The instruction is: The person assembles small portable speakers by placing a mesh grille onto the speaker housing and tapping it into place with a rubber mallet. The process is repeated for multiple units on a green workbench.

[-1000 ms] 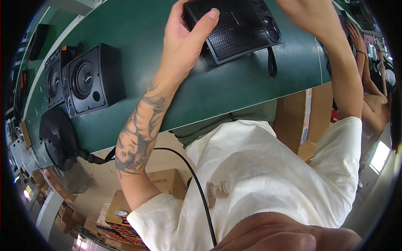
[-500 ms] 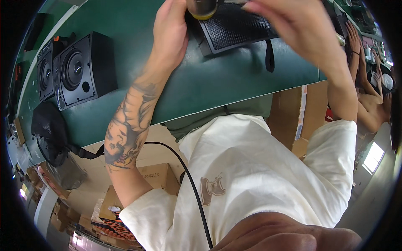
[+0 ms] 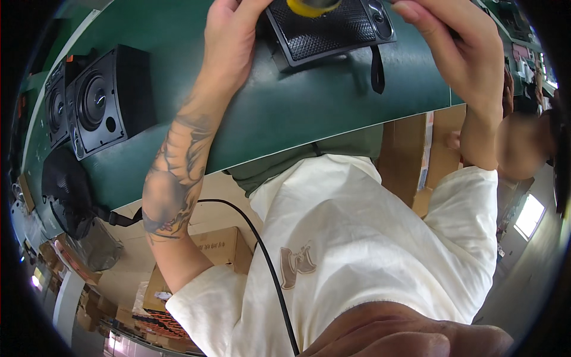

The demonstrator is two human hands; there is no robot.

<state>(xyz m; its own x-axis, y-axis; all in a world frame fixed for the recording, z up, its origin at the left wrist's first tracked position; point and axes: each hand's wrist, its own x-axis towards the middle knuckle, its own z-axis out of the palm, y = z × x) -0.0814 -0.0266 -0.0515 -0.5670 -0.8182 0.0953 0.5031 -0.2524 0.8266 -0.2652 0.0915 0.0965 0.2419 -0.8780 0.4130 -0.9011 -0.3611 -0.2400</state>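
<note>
A black speaker cabinet (image 3: 327,35) with a mesh grille and a wrist strap (image 3: 377,70) lies on the green table near the upper edge. Over its grille hangs a dark tool with a yellow rim (image 3: 313,7), mostly cut off and blurred. My left hand (image 3: 229,44) is beside the cabinet's left end, its fingertips out of the picture. By the right end is my right hand (image 3: 455,41), thumb and forefinger drawn together in a pinch. What they hold, if anything, is cut off at the upper edge.
Two black speakers (image 3: 101,104) with exposed round cones stand at the left of the green table (image 3: 273,122). A black mesh bag (image 3: 65,184) sits at the table's left edge. Cardboard boxes (image 3: 223,247) are below. A black cable (image 3: 270,256) crosses my shirt. Another person (image 3: 523,146) is at right.
My right hand has drawn right, off the cabinet, uncovering its right end. The yellow-rimmed tool has shifted right and up over the grille. My left hand has moved slightly left.
</note>
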